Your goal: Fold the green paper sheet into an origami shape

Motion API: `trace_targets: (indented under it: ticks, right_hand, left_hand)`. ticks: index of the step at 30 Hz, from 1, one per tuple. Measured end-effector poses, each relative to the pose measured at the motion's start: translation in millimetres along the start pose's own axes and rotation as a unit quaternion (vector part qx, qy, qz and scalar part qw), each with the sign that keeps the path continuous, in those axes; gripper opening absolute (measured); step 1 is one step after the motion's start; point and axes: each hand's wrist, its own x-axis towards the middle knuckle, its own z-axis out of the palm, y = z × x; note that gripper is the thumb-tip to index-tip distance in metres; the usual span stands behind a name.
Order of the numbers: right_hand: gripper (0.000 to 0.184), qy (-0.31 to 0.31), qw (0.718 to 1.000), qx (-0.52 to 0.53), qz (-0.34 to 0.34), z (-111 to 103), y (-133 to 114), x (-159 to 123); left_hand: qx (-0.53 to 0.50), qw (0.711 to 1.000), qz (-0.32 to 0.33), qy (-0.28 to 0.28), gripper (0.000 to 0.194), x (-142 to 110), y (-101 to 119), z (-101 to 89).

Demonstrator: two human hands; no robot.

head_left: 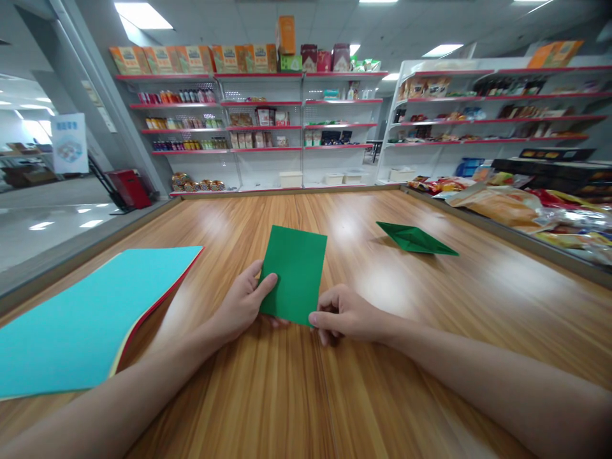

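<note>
A green sheet of paper, rectangular and perhaps folded, is held up above the wooden table. My left hand grips its left edge, thumb on the front and the other fingers partly hidden behind. At the lower right corner, my right hand pinches the paper between thumb and curled fingers. Farther back on the right lies a folded green paper boat, apart from both hands.
A stack of coloured paper, light blue on top with yellow and red edges below, lies at the left. Packaged snacks are piled beyond the table's raised right edge. Stocked shelves stand behind the table, and a red box at far left.
</note>
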Motion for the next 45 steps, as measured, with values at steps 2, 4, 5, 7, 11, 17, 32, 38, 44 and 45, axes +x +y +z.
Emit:
trace_targets:
  ticks: [2,4,5,7,11,17,32,38,44,45]
  right_hand:
    - [0.031,0.008,1.0,0.004,0.005,-1,1,0]
    - [0.03,0.028,0.999,-0.012,0.011,-1,2,0]
    - [0.03,0.042,0.999,-0.022,0.014,-1,3,0]
    - [0.029,0.061,0.998,-0.032,0.011,-1,3,1]
    - [0.03,0.054,0.999,-0.003,-0.006,-1,5,3]
    - [0.033,0.05,0.998,0.024,-0.002,-3,1,0]
    - [0.017,0.143,0.989,0.033,-0.026,-3,7,1]
    - [0.016,0.145,0.987,0.05,-0.055,-3,8,3]
    - [0.027,0.138,0.985,0.094,-0.046,-6,11,6]
    - [0.027,0.134,0.986,0.093,-0.046,-7,12,6]
  left_hand:
    - [0.02,1.0,-0.016,-0.012,0.036,-3,2,1.2]
    - [0.032,0.999,-0.026,-0.023,0.038,-6,3,2.0]
    - [0.033,0.999,-0.027,-0.027,0.038,-7,3,2.1]
    - [0.024,0.999,-0.022,-0.036,0.036,-7,2,2.0]
    - [0.012,0.999,0.001,-0.046,0.032,-6,1,0.2]
    - [-0.002,0.998,0.006,-0.07,0.031,-6,-1,-1.9]
    - [-0.002,0.996,0.001,-0.094,0.029,-5,-2,-3.6]
    - [-0.011,0.996,0.014,-0.09,0.026,-5,-4,-4.7]
    - [0.001,0.996,-0.005,-0.095,0.028,-6,-7,-4.0]
    - [0.001,0.995,-0.004,-0.096,0.028,-6,-7,-3.9]
